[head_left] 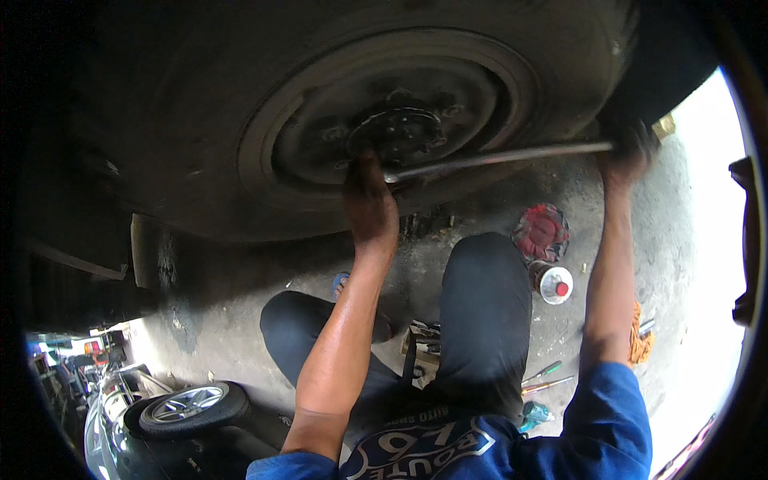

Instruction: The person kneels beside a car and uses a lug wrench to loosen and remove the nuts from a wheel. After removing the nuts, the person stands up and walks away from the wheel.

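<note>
A large, dusty wheel fills the upper part of the head view, its dark tyre around a steel rim with a round hub at its centre. A long metal bar runs nearly level across the rim's lower right side. My right hand is closed around its far right end, slightly blurred. At the other end, my left hand is closed on the bar's head, close against the hub. The left fingertips are dark and partly lost in shadow, and whatever the bar's head fits onto is hidden behind them.
Right of my knees on the concrete lie a red and dark crumpled item, a red-capped bottle, an orange rag and a green-handled screwdriver. Between my legs is a box of tools. A loose wheel lies lower left.
</note>
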Demonstrator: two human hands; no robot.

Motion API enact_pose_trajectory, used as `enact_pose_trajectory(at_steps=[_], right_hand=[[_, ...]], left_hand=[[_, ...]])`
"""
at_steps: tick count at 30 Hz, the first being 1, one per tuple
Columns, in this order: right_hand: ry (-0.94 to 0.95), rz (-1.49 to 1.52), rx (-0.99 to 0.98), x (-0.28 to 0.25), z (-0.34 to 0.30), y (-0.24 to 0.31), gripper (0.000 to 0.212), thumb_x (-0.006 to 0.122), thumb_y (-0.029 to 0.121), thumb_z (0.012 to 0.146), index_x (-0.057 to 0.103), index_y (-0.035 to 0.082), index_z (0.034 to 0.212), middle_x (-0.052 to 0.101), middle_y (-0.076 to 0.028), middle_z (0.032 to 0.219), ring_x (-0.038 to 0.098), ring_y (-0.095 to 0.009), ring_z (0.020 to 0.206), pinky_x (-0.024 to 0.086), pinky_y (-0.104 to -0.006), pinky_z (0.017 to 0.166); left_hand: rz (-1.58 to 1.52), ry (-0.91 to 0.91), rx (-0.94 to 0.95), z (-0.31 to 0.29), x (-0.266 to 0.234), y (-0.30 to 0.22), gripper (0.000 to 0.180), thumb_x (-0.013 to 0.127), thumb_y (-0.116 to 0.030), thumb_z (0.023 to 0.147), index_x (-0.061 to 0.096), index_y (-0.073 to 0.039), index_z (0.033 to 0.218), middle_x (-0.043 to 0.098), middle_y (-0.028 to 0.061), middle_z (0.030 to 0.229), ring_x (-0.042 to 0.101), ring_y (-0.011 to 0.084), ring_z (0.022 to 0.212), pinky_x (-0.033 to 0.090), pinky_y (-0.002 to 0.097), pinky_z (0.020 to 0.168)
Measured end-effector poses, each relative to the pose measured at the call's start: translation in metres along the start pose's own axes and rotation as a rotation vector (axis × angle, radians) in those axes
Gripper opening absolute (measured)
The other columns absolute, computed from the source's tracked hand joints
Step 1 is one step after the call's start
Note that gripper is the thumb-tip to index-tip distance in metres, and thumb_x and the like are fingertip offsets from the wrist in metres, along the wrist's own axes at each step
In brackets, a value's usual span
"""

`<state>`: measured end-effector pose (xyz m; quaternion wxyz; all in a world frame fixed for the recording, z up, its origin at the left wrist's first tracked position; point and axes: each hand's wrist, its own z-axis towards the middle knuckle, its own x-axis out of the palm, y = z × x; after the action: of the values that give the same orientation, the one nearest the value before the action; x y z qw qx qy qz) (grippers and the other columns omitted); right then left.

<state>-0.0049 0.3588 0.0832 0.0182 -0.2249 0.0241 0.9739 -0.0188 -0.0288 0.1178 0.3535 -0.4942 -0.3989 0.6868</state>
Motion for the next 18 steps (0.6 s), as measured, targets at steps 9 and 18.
enact_pose_trajectory(at_steps=[9, 18], right_hand=[[0.126, -0.156, 0.053, 0.048, -0.083, -0.042, 0.037, 0.077, 0.034, 0.064, 0.074, 0.016, 0.096, 0.070, -0.008, 0.104, 0.061, -0.029, 0.108, 0.043, -0.0455, 0.094], [1.453, 0.491, 0.150, 0.102, -0.311, 0.198, 0.048, 0.071, 0.024, 0.068, 0.067, -0.002, 0.107, 0.065, -0.028, 0.106, 0.058, -0.044, 0.108, 0.046, -0.0491, 0.092]], left_hand=[[-0.241, 0.146, -0.031, -0.003, -0.002, 0.004, 0.047, 0.042, -0.037, 0.102, 0.057, 0.005, 0.116, 0.059, 0.0166, 0.097, 0.053, 0.0257, 0.089, 0.042, 0.0392, 0.082], [0.109, 0.058, 0.111, -0.005, 0.003, -0.008, 0.038, 0.053, -0.027, 0.098, 0.054, 0.005, 0.118, 0.062, 0.0280, 0.107, 0.063, 0.0447, 0.094, 0.049, 0.0483, 0.083]])
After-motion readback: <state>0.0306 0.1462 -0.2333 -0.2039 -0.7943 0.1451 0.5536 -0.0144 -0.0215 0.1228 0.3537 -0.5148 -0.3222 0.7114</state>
